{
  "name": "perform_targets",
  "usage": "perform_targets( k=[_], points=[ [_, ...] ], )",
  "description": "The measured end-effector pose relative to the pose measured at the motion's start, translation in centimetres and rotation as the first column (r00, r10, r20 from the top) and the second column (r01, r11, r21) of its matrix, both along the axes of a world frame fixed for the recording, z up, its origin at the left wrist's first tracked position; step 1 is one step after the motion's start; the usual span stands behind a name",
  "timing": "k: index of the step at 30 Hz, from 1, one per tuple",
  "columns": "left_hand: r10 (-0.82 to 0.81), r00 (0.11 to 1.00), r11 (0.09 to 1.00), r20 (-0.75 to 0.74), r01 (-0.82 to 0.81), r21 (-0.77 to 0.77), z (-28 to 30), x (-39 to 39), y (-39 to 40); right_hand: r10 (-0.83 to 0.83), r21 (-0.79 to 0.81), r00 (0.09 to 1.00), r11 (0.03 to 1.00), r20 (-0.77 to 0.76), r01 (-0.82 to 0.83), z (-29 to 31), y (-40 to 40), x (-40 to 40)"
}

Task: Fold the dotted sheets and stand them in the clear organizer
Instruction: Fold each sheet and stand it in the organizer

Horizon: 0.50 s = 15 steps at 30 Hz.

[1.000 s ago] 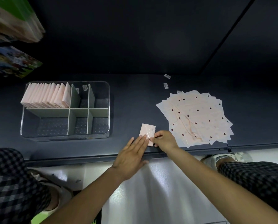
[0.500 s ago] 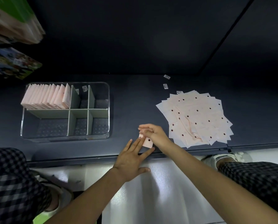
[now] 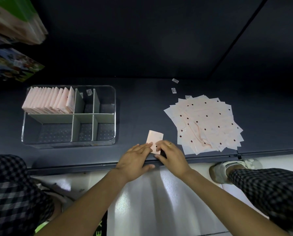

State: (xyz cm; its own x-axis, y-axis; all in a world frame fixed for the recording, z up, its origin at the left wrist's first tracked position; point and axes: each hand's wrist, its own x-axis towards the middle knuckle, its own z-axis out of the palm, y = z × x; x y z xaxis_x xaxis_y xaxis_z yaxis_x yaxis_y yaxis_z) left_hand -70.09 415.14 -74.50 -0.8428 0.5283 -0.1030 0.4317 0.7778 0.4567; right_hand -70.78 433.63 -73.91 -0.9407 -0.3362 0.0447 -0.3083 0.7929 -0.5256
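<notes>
- Left hand (image 3: 134,160): fingers straight and spread, lying flat on the near-left corner of the folded sheet (image 3: 154,141) and pressing it to the shelf surface (image 3: 142,108).
- Right hand (image 3: 172,155): fingers bent over the sheet's near-right edge, thumb tucked below; a ring shows on one finger. Whether it pinches the sheet or only presses it, I cannot tell.
- Folded sheet: lies flat close to the shelf's near edge, its far half uncovered, between the clear organizer (image 3: 68,114) on the left and the loose pile of dotted sheets (image 3: 204,123) on the right, apart from both.
- Open dark surface runs left from the sheet to the organizer's right wall, and far behind it.
- Organizer: the far-left compartment holds a row of folded sheets (image 3: 48,101) standing upright; the other compartments show only their floor.
- Pile: fanned, its near corners close to the shelf's edge.
- Against half a second ago: the right hand has drawn back from over the sheet to its near edge, uncovering the far half; the left fingers now overlap the sheet more.
</notes>
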Motion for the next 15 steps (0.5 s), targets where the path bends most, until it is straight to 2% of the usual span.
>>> perform_targets(
  k=[5, 8, 10, 12, 15],
  points=[
    [0.033, 0.997, 0.999, 0.073, -0.036, 0.038, 0.7, -0.3, 0.0, 0.187, 0.248, 0.955, 0.960, -0.230, -0.128, 0.6, 0.2, -0.1],
    [0.051, 0.995, 0.998, 0.080, -0.054, 0.039, 0.9, -0.4, 0.1, 0.343, 0.425, 0.907, 0.879, -0.243, -0.218, 1.0, 0.2, -0.4],
    [0.074, 0.994, 0.997, 0.077, -0.077, 0.031, 1.1, -0.3, 0.3, 0.367, 0.493, 0.893, 0.846, -0.261, -0.204, 1.6, -0.1, -0.5],
    [0.116, 0.988, 0.992, 0.102, -0.121, 0.043, 1.5, -0.3, 0.7, 0.307, 0.472, 0.901, 0.871, -0.307, -0.136, 2.5, -0.8, -0.7],
    [0.243, 0.961, 0.961, 0.134, -0.257, 0.100, 2.6, -0.5, 0.8, 0.113, 0.290, 0.945, 0.957, -0.308, -0.020, 3.6, -1.6, -0.9]
  ],
)
